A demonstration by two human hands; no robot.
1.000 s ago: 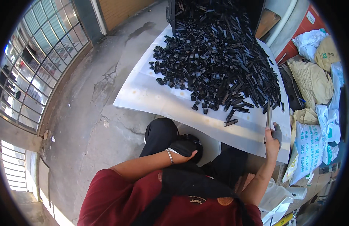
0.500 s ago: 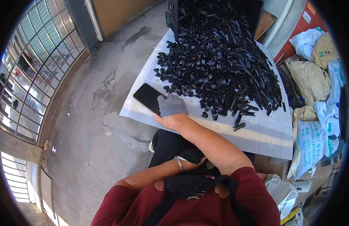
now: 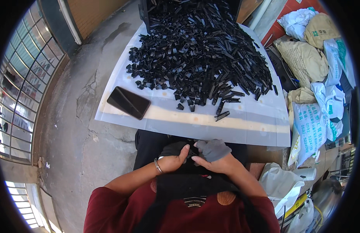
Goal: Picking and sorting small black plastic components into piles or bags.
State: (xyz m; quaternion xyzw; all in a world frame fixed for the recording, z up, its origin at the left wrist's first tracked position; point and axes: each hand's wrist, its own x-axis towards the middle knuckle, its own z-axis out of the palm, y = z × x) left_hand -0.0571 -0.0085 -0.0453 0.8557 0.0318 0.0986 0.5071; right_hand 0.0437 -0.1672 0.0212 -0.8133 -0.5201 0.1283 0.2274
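Close together over my lap, just below the table's near edge, are my left hand (image 3: 173, 157) in a black glove and my right hand (image 3: 215, 153) in a grey glove. Both have bare thumbs and curled fingers. Something dark lies between the fingertips, too small and too close in colour to the black glove to make out. On the white-covered table (image 3: 168, 125) a phone (image 3: 128, 102) with a dark screen rests near the left corner, apart from both hands. A large heap of small black plastic pieces (image 3: 195, 54) spreads over the table beyond.
Black panels (image 3: 144, 15) flank the heap at the back. Stuffed sacks (image 3: 304, 62) and printed white bags (image 3: 310, 130) crowd the right side. A white plastic bag (image 3: 279, 180) lies near my right elbow. Left of the table are cracked concrete floor (image 3: 81, 116) and a barred window (image 3: 24, 89).
My right hand has let go of the phone, leaving it on the table, and has drawn back to meet my left hand over my lap. The view has shifted, too.
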